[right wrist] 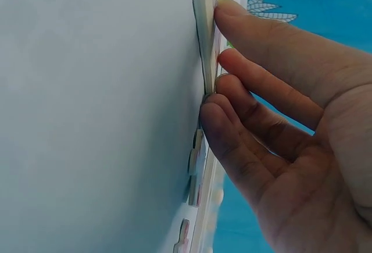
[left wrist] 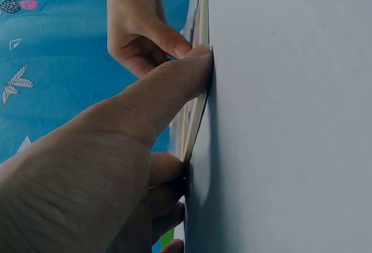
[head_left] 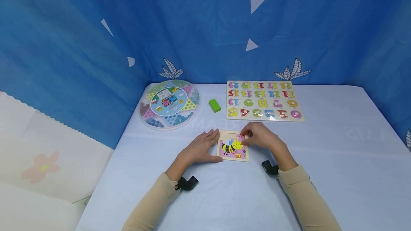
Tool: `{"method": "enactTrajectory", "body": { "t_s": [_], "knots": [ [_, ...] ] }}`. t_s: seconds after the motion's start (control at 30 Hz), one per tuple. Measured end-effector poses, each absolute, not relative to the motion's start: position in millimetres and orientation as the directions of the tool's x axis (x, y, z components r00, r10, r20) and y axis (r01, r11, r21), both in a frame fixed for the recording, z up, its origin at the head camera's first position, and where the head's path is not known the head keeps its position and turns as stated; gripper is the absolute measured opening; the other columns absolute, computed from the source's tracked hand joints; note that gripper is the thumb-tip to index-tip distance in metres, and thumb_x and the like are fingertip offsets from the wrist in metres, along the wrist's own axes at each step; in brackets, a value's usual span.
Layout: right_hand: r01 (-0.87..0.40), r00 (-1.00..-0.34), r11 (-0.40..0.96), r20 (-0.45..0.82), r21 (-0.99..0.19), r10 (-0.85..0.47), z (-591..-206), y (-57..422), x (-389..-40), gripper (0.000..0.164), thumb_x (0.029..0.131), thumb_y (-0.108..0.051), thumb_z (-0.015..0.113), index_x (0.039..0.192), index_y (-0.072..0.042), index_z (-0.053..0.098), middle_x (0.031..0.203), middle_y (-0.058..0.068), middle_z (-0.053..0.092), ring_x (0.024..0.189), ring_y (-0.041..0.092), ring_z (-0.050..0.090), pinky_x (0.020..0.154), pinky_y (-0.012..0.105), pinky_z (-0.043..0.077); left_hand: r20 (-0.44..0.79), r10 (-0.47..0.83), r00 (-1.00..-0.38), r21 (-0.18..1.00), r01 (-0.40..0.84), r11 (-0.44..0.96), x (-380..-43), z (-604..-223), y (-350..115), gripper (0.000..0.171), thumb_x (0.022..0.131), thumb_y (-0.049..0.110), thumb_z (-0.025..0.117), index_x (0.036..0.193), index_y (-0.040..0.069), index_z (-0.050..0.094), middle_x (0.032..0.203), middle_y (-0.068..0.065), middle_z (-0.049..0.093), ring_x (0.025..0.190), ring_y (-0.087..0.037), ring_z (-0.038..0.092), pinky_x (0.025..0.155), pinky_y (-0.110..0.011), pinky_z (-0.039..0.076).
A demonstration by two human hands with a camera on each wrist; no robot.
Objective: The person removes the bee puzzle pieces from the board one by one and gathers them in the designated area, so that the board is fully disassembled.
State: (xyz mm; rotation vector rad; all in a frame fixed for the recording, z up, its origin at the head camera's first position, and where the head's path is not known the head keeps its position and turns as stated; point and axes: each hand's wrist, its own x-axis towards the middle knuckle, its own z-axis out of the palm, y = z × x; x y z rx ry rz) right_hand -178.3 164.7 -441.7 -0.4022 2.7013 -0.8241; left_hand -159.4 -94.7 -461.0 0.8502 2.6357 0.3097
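A small square bee puzzle (head_left: 229, 149) in a pale wooden frame lies in front of the person, showing a yellow-and-black bee on pink. My left hand (head_left: 203, 148) grips the frame from its left side, its thumb (left wrist: 197, 61) on the near edge and its fingers along the left edge. At the upper right corner of the puzzle my right hand (head_left: 260, 135) has its bent fingers and thumb (right wrist: 235, 11) on the face and edge. Whether a single piece is pinched there is hidden. The wrist views show the puzzle (left wrist: 195, 128) only edge-on.
Behind the puzzle lies a green block (head_left: 214, 105). A round, clear-lidded game box (head_left: 170, 104) with coloured beads is at the back left. A number board (head_left: 264, 101) lies at the back right. Blue cloth (head_left: 205, 27) hangs behind the white-covered table (head_left: 224, 195).
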Motion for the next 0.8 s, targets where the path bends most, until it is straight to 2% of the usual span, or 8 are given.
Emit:
{"method": "enactTrajectory", "body": {
  "t_s": [0.43,0.67,0.8],
  "knots": [
    [-0.136,-0.915,0.804,-0.238,-0.579,-0.326,-439.4,163.4,-181.3,0.030,0.076,-0.019,0.084,0.103,-0.010,0.074,0.094,0.003,0.066,0.086,0.019,0.054,0.079,0.031,0.052,-0.262,0.604,-0.752,0.316,0.525,0.791,-159.7,-460.6,-95.6,0.099,0.083,0.064,0.063,0.155,0.010,0.022,0.164,0.000,0.015,0.153,-0.020,0.012,0.125,-0.039,0.016],
    [-0.162,-0.907,0.785,-0.223,-0.598,-0.358,-439.4,162.3,-181.6,0.020,0.077,-0.016,0.083,0.092,-0.011,0.072,0.087,0.002,0.065,0.082,0.018,0.054,0.074,0.028,0.051,-0.263,0.605,-0.751,0.313,0.527,0.790,-160.6,-461.0,-95.1,0.100,0.082,0.064,0.064,0.155,0.011,0.022,0.164,0.000,0.015,0.153,-0.019,0.012,0.125,-0.039,0.016],
    [-0.172,-0.911,0.793,-0.212,-0.584,-0.354,-439.3,161.1,-180.6,0.023,0.076,-0.017,0.083,0.094,-0.009,0.072,0.087,0.003,0.064,0.081,0.018,0.054,0.073,0.027,0.051,-0.261,0.604,-0.753,0.312,0.526,0.791,-160.5,-462.1,-94.6,0.100,0.083,0.064,0.064,0.155,0.011,0.021,0.164,0.001,0.015,0.153,-0.019,0.012,0.125,-0.039,0.016]
  ]
}}
